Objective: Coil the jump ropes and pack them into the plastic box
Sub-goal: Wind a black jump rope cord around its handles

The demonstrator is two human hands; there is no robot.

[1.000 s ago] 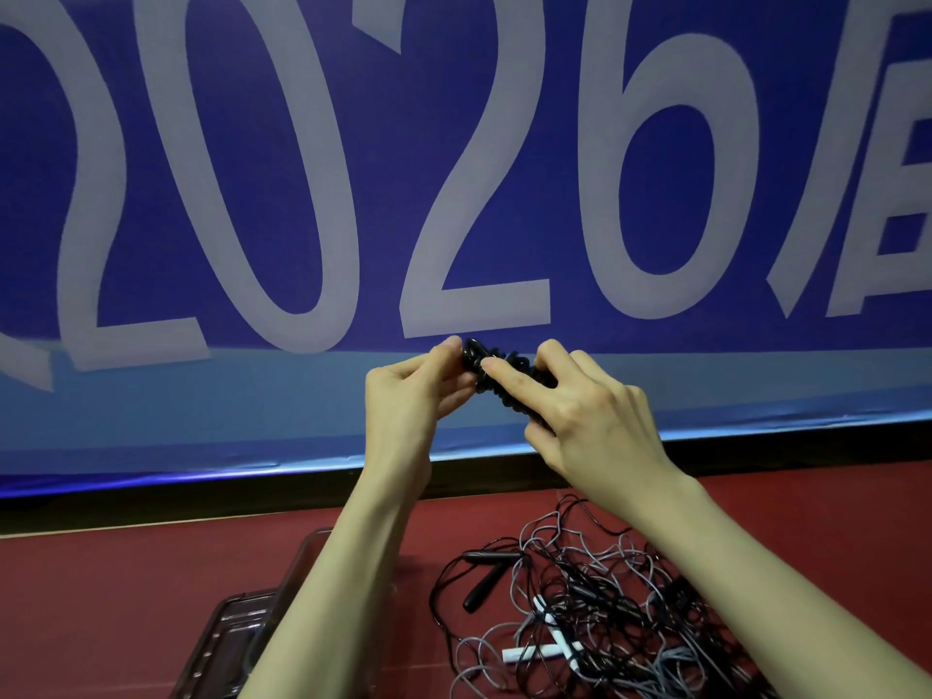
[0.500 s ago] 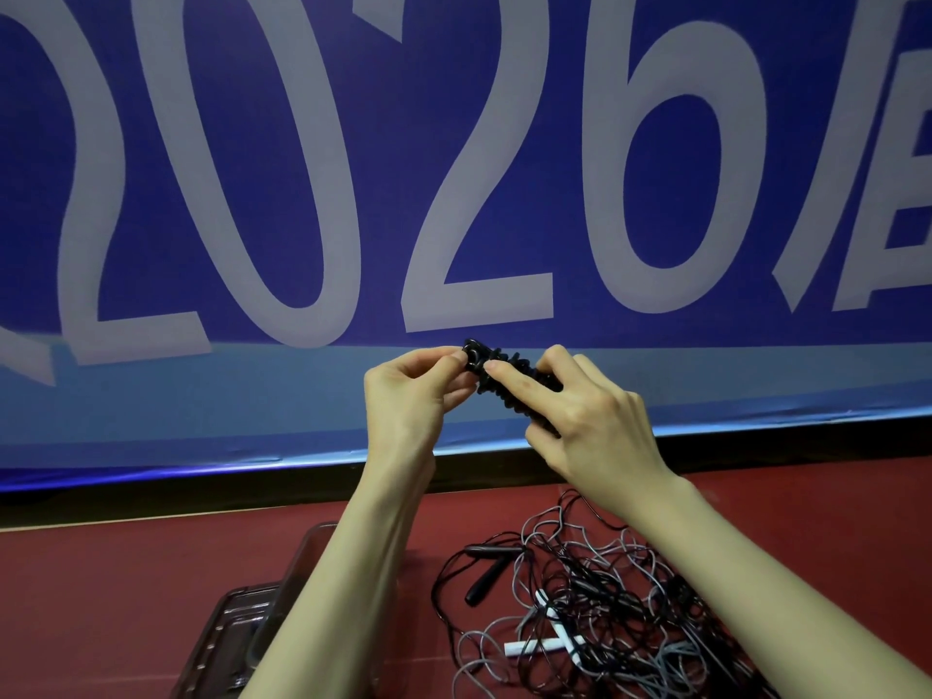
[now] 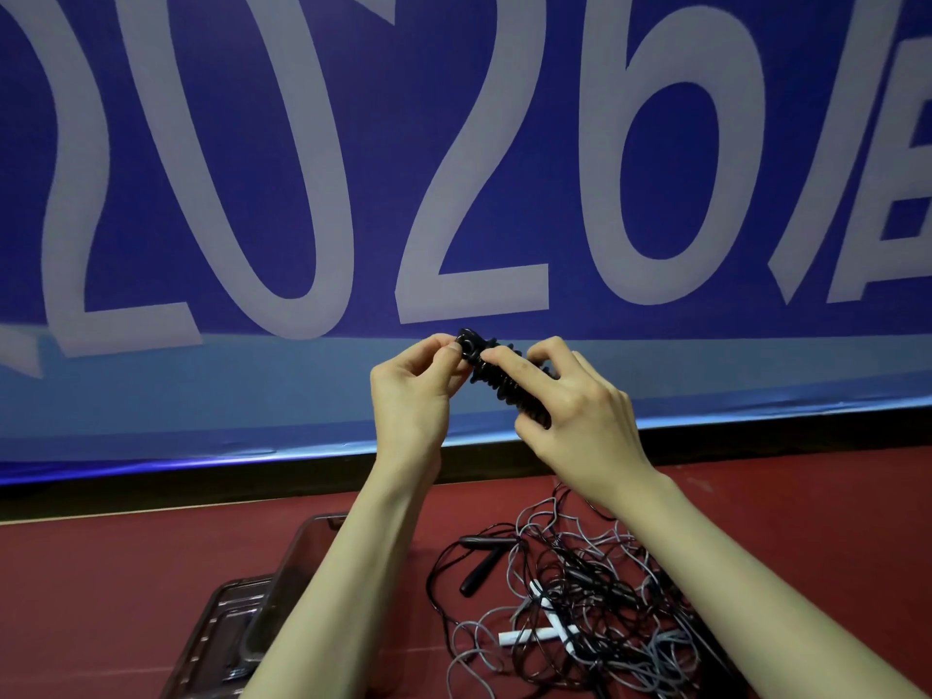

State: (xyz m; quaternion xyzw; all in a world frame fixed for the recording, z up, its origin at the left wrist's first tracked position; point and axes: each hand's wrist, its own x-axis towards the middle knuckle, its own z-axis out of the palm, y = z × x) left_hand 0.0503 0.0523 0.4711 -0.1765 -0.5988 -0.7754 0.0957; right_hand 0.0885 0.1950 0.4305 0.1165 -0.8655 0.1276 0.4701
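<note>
Black cord, wound in tight turns around a jump-rope handle, forms the coiled bundle (image 3: 507, 383) that is held up in front of the blue banner (image 3: 201, 143). In the head view, its upper end is pinched between the thumb and fingertips of the left hand (image 3: 411, 396), while the right hand (image 3: 575, 416) is curled around its lower part, the index finger laid along the turns. On the red floor (image 3: 101, 572) below, a tangled pile of black and grey ropes (image 3: 580, 597) with black and white handles lies just right of the clear plastic box (image 3: 282, 587), whose lid (image 3: 217, 633) lies at its left side. The step in hand appears to be securing the cord's end; the turns are best kept pressed under the right fingers while the end is tucked, so that nothing springs loose.
</note>
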